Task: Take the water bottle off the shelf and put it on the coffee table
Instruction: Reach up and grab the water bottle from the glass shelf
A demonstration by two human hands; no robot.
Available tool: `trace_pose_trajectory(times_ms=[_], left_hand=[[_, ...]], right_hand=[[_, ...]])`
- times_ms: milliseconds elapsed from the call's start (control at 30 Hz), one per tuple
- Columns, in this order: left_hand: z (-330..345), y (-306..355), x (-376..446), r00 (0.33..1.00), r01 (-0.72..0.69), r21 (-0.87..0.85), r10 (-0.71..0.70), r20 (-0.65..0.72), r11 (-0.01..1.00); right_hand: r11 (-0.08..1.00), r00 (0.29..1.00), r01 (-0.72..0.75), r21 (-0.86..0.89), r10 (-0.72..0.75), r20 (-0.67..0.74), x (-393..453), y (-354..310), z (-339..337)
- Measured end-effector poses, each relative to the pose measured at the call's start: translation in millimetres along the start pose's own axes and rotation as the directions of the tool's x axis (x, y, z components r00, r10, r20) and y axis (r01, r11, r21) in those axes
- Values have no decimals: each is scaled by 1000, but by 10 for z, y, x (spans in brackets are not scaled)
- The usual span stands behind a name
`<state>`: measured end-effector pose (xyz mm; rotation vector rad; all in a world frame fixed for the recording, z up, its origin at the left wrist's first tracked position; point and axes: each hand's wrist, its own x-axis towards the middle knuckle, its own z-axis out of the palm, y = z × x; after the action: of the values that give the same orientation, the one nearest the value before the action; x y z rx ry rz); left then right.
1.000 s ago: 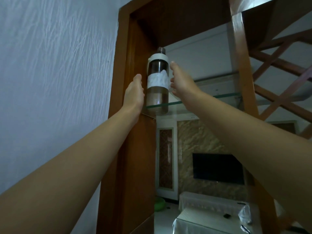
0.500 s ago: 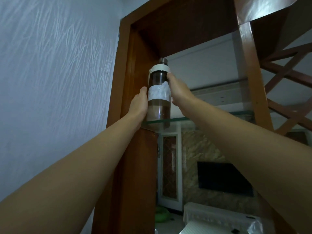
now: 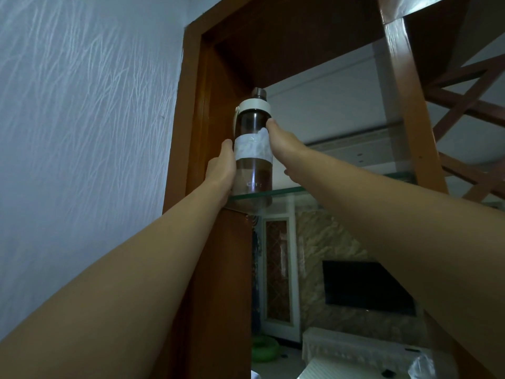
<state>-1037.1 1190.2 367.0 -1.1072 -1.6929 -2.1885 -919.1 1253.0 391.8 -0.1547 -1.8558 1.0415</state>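
Observation:
A dark see-through water bottle (image 3: 253,170) with a white cap collar, a side strap and a white paper band stands upright on the glass shelf (image 3: 289,191), high up against the wooden frame. My left hand (image 3: 222,166) presses flat on the bottle's left side. My right hand (image 3: 282,143) wraps its right side, with the thumb at the upper body near the collar. Both arms reach up to it. The bottle's base rests on the glass.
A brown wooden frame post (image 3: 207,242) stands directly left of the bottle and a wooden upright (image 3: 410,119) to the right. A textured white wall (image 3: 82,132) fills the left. Below, beyond the shelf, are a wall TV (image 3: 366,288) and white-covered furniture (image 3: 341,348).
Both hands have closed in from beside the bottle until they clasp it. The bottle has stayed upright on the shelf. The camera has tilted up a little.

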Motion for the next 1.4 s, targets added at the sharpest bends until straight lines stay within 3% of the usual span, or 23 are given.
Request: trace_pose_trajectory(times_ms=[233,533,767,900,1400], left_hand=[[-44,-36,0,998,-32,40,34,-47,999],[8,101,-44,1000,-23,228,21,11,973],[146,166,56,997,62,-1,-62,56,998],[190,108,80,998,55,-28,-54,35,998],[189,189,40,977,120,-222,-76,198,968]], right_hand=[[1000,1000,13,-15,-13,-4,-28,14,-80],[999,999,-8,46,10,-46,70,7,9],[996,997,30,78,-24,-77,161,37,44],[996,992,44,75,-35,-118,202,44,5],[981,965,152,117,-122,-234,246,56,-29]])
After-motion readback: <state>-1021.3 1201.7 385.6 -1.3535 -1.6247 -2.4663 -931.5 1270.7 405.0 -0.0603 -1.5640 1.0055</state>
